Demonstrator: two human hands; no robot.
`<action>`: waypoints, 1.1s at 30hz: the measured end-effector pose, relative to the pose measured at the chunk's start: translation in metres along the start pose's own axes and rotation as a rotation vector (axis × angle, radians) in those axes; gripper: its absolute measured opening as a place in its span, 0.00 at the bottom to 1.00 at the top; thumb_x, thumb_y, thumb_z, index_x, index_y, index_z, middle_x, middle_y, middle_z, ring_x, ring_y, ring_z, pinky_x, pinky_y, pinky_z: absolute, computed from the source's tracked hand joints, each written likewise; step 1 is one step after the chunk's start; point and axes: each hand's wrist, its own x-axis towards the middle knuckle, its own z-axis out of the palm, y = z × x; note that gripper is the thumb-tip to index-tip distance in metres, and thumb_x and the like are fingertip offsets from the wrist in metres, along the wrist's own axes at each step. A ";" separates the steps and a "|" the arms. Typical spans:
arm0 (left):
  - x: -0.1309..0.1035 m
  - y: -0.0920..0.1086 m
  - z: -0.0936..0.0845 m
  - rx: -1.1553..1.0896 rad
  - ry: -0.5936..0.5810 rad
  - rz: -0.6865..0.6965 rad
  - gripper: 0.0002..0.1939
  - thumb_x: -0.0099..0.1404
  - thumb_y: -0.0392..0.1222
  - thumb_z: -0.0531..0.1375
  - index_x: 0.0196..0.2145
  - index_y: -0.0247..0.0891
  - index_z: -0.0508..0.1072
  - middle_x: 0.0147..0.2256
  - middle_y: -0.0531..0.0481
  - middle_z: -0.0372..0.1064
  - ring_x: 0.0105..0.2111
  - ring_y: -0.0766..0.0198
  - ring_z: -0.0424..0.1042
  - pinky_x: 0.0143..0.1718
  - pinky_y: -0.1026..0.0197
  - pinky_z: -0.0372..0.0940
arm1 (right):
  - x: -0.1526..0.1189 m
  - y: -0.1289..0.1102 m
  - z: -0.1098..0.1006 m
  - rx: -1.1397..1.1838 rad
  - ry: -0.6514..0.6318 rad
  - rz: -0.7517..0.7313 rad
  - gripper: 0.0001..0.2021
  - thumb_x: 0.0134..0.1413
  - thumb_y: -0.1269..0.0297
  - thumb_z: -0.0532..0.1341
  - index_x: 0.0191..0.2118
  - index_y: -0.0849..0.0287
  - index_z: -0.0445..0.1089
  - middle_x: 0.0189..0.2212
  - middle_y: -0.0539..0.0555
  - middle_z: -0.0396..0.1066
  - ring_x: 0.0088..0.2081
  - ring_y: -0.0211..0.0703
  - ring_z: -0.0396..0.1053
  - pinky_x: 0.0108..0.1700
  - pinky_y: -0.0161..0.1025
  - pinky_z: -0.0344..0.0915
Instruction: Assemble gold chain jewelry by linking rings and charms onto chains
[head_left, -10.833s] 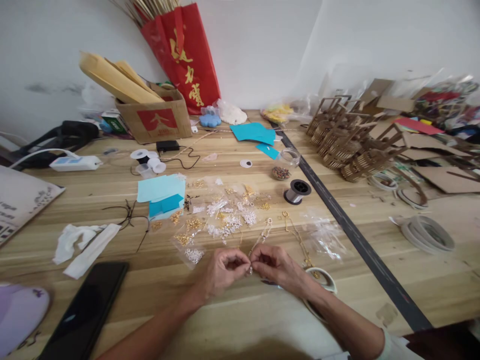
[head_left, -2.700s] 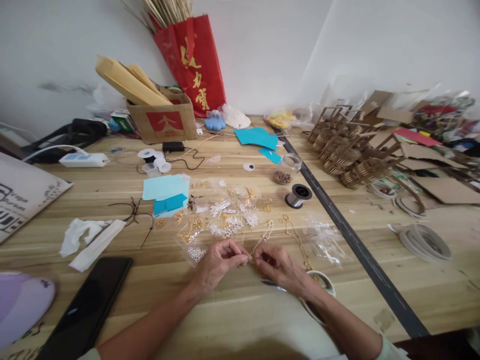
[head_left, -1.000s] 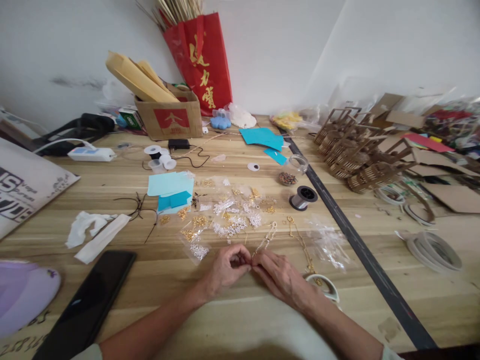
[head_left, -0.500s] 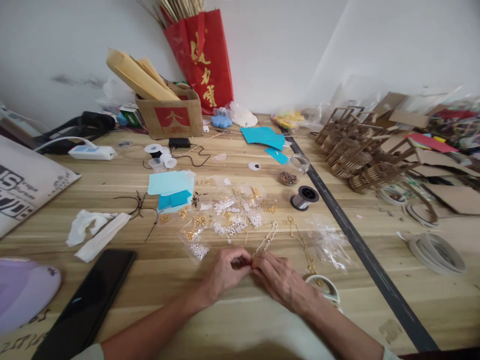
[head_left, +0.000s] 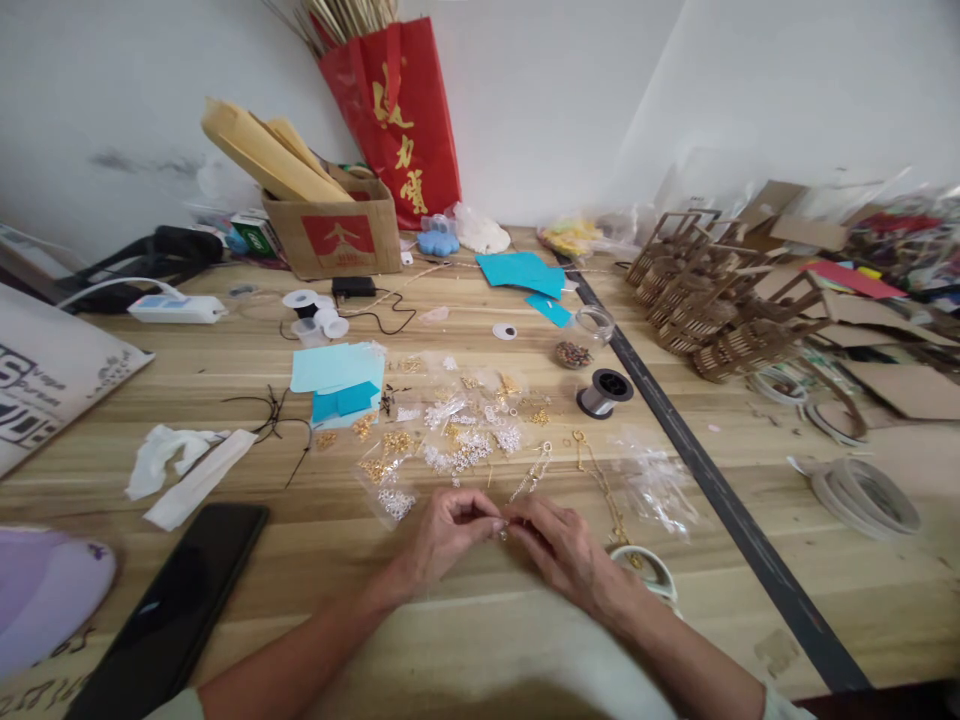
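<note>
Fingertips almost touching, my left hand (head_left: 454, 530) and my right hand (head_left: 562, 550) meet in a pinch low in the middle of the view. A thin silver chain (head_left: 534, 473) lies on the wood just beyond, its near end running to the right fingertips. Something tiny and silvery shows under the fingertips, too small to name. To the right, a gold chain (head_left: 600, 480) reaches down to a pale ring-shaped roll (head_left: 652, 570) beside my right wrist. Silver beads (head_left: 471, 450) and gold findings (head_left: 397, 441) lie in small clear bags past my left hand.
A wire spool (head_left: 604, 392) and a jar of beads (head_left: 576, 352) stand beyond the chains. A black phone (head_left: 172, 600) lies at left. Blue paper (head_left: 337, 370), a cardboard box (head_left: 337, 235) and a red bag (head_left: 405, 120) are farther back. Small bamboo baskets (head_left: 705, 300) crowd the right.
The fingertips have parted slightly, and a tiny silvery piece now shows beneath them. My right fingers have lifted and straightened a little. The whole view has shifted slightly.
</note>
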 end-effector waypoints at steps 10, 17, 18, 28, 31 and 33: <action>0.000 0.007 0.001 0.103 0.042 0.042 0.04 0.55 0.36 0.63 0.24 0.36 0.75 0.25 0.52 0.72 0.28 0.64 0.69 0.33 0.64 0.63 | 0.003 -0.001 0.003 0.328 0.013 0.279 0.04 0.62 0.65 0.57 0.37 0.58 0.68 0.23 0.48 0.69 0.23 0.35 0.68 0.27 0.30 0.63; 0.001 0.002 0.002 0.030 0.035 0.010 0.04 0.53 0.39 0.65 0.23 0.37 0.76 0.24 0.52 0.73 0.27 0.64 0.69 0.31 0.64 0.63 | 0.004 0.001 0.003 0.374 0.039 0.357 0.03 0.56 0.67 0.61 0.34 0.60 0.71 0.28 0.50 0.69 0.29 0.36 0.66 0.27 0.30 0.60; 0.001 0.002 0.002 0.018 0.036 0.008 0.04 0.53 0.39 0.65 0.23 0.37 0.76 0.24 0.52 0.73 0.27 0.64 0.69 0.31 0.65 0.63 | 0.004 0.002 0.003 0.386 0.034 0.368 0.04 0.56 0.66 0.61 0.34 0.60 0.71 0.28 0.50 0.69 0.29 0.36 0.66 0.27 0.30 0.60; -0.001 0.007 0.006 -0.084 0.037 -0.047 0.02 0.51 0.37 0.64 0.22 0.37 0.77 0.21 0.54 0.71 0.24 0.67 0.67 0.29 0.66 0.61 | 0.006 -0.002 0.000 0.433 -0.005 0.400 0.04 0.56 0.67 0.61 0.32 0.61 0.70 0.24 0.47 0.65 0.26 0.34 0.61 0.26 0.30 0.56; -0.001 0.008 0.006 -0.071 0.034 -0.061 0.03 0.51 0.37 0.64 0.23 0.36 0.77 0.22 0.53 0.72 0.25 0.66 0.68 0.29 0.65 0.63 | 0.005 0.000 0.001 0.434 0.008 0.394 0.04 0.56 0.68 0.60 0.31 0.60 0.70 0.24 0.47 0.65 0.25 0.33 0.61 0.26 0.30 0.56; -0.001 0.008 0.006 -0.053 0.038 -0.063 0.03 0.52 0.38 0.64 0.23 0.36 0.77 0.23 0.52 0.73 0.25 0.65 0.69 0.30 0.65 0.64 | 0.005 0.000 0.001 0.418 0.016 0.384 0.04 0.55 0.68 0.60 0.31 0.60 0.70 0.24 0.47 0.65 0.26 0.34 0.61 0.26 0.30 0.56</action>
